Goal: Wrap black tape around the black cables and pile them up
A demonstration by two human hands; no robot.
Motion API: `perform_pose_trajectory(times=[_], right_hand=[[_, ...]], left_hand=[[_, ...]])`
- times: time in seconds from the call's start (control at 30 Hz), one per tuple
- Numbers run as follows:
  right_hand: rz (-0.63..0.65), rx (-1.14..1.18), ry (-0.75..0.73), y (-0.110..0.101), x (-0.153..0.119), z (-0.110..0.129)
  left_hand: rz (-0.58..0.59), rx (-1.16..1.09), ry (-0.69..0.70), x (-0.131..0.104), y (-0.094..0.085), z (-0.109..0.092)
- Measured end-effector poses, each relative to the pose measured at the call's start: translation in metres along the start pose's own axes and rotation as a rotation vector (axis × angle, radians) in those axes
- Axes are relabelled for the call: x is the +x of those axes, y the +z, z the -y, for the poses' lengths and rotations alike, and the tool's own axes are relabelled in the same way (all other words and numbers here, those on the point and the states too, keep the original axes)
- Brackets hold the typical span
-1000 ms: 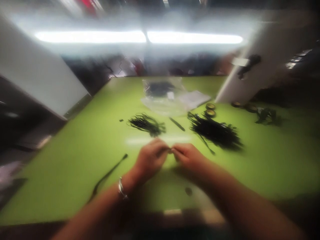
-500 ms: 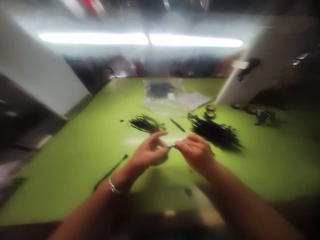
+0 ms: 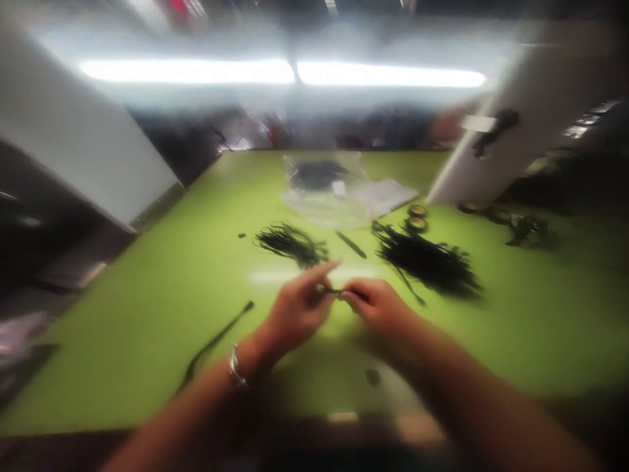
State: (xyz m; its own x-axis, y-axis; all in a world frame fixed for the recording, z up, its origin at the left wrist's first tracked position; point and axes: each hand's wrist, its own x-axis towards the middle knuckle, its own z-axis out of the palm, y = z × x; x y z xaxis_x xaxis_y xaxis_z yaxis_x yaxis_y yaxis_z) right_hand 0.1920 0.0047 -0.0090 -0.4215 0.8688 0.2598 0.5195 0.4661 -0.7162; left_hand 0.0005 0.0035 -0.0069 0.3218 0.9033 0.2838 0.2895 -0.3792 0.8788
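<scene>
Over the front middle of the green table, my left hand (image 3: 299, 309) and my right hand (image 3: 377, 303) meet at a thin black cable (image 3: 336, 291). The left hand pinches one part of it, with its index finger stretched out above. My right fingers are closed on the other part, close to the left fingertips. Most of this cable is hidden in the hands. Just beyond the left hand lies a small bundle of black cables (image 3: 285, 241). A larger pile of black cables (image 3: 426, 262) lies beyond the right hand. One single black cable (image 3: 216, 342) rests left of my left forearm.
Between the bundles lies a slim black tool (image 3: 350, 244). Two tape rolls (image 3: 417, 224) sit behind the large pile. A clear plastic bag (image 3: 319, 206) and a pale sheet (image 3: 388, 195) lie farther back. White panels (image 3: 113, 144) flank the green table (image 3: 147, 295).
My hands have drawn closer together, the right fingers moving left and slightly down against the left fingertips. Less of the cable shows between them. A loose strand beside the large pile is now uncovered.
</scene>
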Motion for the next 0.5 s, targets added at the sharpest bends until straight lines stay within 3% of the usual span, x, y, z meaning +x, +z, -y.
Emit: perform_pose_trajectory(times=[0.13, 0.27, 0.4, 0.5], right_hand=[[-0.259, -0.414, -0.303, -0.006, -0.001, -0.001], [-0.342, -0.631, -0.481, -0.009, -0.003, 0.002], [-0.382, -0.651, -0.489, -0.005, -0.004, 0.002], [-0.348, -0.579, -0.391, 0.002, -0.003, 0.001]], left_hand=[[0.094, -0.288, -0.247, 0.007, -0.007, -0.010], [0.139, -0.543, -0.395, 0.009, -0.013, -0.012], [0.121, -0.612, -0.419, 0.008, -0.010, -0.008], [-0.008, -0.396, -0.280, 0.006, -0.002, -0.003]])
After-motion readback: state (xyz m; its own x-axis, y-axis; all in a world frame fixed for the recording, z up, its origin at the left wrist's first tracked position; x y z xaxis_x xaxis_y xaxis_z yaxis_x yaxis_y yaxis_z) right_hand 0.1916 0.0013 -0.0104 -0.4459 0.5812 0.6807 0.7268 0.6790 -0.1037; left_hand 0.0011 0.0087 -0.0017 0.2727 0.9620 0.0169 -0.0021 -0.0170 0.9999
